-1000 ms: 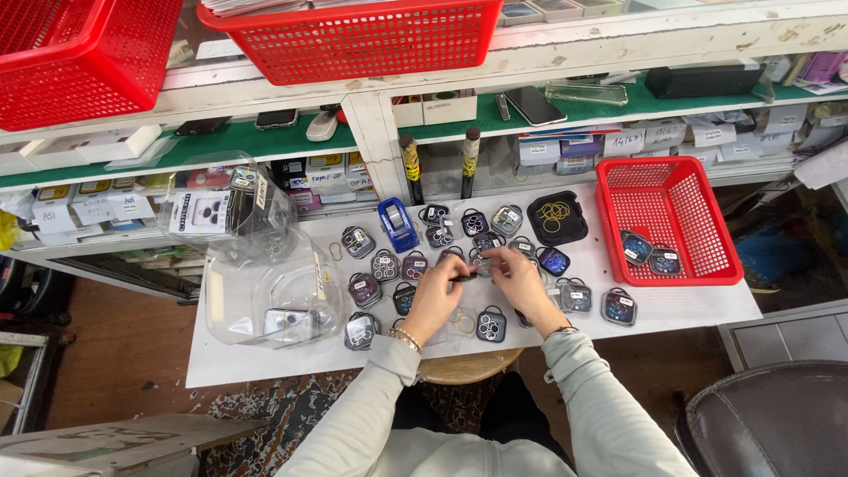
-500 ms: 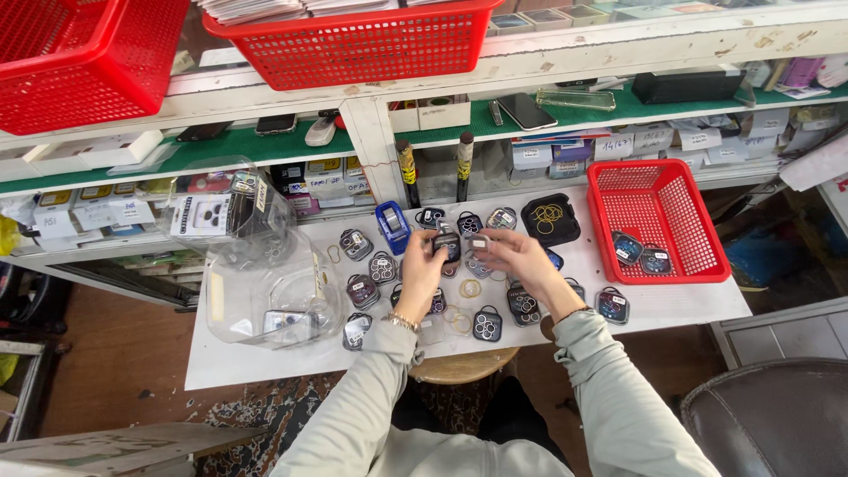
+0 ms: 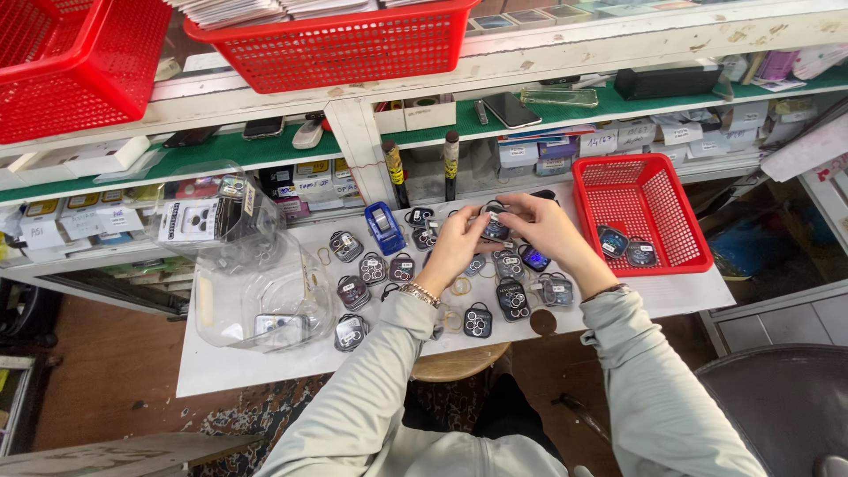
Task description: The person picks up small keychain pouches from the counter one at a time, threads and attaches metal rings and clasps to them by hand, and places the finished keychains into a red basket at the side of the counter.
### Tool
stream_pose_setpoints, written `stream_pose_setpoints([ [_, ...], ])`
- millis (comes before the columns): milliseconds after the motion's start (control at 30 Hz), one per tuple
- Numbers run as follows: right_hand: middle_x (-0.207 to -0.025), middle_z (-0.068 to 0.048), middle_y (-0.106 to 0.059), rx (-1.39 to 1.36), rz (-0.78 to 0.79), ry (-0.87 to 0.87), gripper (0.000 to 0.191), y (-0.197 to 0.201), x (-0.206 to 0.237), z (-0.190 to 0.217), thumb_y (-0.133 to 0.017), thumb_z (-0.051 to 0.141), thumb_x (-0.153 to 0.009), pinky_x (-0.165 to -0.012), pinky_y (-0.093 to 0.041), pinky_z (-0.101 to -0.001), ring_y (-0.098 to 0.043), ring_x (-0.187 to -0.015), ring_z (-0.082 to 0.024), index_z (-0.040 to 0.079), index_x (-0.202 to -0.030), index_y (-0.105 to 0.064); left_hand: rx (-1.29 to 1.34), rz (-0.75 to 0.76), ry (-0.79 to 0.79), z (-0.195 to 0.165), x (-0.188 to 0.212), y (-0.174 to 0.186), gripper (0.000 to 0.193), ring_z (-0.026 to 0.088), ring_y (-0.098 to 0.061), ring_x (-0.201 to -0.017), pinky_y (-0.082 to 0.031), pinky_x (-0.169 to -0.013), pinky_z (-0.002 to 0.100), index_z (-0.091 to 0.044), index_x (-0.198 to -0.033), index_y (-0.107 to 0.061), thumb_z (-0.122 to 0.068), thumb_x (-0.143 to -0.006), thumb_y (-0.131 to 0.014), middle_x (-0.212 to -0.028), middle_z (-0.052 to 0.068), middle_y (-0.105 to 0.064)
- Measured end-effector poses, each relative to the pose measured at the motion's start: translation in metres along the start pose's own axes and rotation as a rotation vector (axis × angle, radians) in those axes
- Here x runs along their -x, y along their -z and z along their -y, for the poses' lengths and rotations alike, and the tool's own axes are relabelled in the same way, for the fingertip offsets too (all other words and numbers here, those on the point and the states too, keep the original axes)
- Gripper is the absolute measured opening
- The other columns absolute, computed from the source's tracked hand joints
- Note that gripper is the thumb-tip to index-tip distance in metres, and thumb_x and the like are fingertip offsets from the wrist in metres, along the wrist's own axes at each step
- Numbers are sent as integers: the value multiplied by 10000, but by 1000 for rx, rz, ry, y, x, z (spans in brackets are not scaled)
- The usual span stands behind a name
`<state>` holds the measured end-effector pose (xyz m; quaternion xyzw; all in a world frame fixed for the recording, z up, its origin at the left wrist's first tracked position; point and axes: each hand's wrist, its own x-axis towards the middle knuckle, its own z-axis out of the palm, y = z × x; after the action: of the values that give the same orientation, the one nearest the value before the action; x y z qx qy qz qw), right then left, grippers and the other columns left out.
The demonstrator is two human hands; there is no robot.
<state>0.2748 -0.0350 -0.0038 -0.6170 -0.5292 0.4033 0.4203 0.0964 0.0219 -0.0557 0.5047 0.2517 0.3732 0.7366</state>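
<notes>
Lens-protector case (image 3: 494, 229), both hands (image 3: 503, 234), red basket (image 3: 685, 261) beside

Red mesh basket (image 3: 643, 181), blue tape dispenser (image 3: 384, 227), white table (image 3: 265, 367), green shelf (image 3: 221, 150), grey sleeves (image 3: 654, 389).

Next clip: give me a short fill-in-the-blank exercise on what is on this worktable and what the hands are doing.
1. Both hands, left hand and right hand, hold one small dark lens-protector pack ____ them.
2. The small red plastic basket on the white table holds ____ packs.
3. The blue tape dispenser stands on the ____ side of the left hand.

Missing words: between; two; left
</notes>
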Motion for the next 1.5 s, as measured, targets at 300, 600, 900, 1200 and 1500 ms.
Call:
stream_pose_setpoints([
  [300, -1090, -88, -738, -275, -154, -129, 336, 36, 21, -16, -698, 135, -951, -729, -543, -268, -667, -885, -125, -28, -1244, -678, 54, 132, 155, 0, -11, -47, 362, 357, -766, -828, -652, -690, 377, 77, -1272, -528, -226, -1083, -471, -1016, 234, -705],
  [600, -997, -230, -715, 508, -715, -297, 376, 118, 45, -72, -717, 81, -892, -826, -554, -453, -727, -892, -366, -2, -1253, -652, -305, -206, 220, 32, 13, -3, 363, 150, -699, -776, -572, -622, 281, -18, -1273, -632, -245, -991, -658, -992, 90, -752],
  [900, -1010, -173, -749, 471, -231, -135, 343, 33, 38, -56, -699, 205, -877, -861, -574, -436, -732, -942, -327, 81, -1197, -705, -412, -349, 329, 40, 34, 23, 239, 135, -735, -701, -559, -571, 274, -35, -1148, -707, -195, -984, -636, -917, 58, -774],
  [1200, -1115, -201, -668, 806, -307, -190, 482, -55, 38, -74, -796, 414, -870, -898, -538, -494, -669, -1041, -401, 50, -1129, -613, -424, -373, 307, 38, 51, 41, 236, 146, -749, -724, -566, -594, 281, -61, -1162, -702, -201, -984, -634, -925, 62, -774],
  [1500, -1234, -169, -623, 947, -137, -254, 660, -3, 30, -78, -904, 338, -673, -1017, -497, -440, -589, -1201, -367, 62, -1211, -639, -329, -374, 339, 40, 50, 51, 246, 143, -732, -767, -572, -641, 277, -68, -1180, -688, -220, -1001, -615, -971, 69, -769],
])
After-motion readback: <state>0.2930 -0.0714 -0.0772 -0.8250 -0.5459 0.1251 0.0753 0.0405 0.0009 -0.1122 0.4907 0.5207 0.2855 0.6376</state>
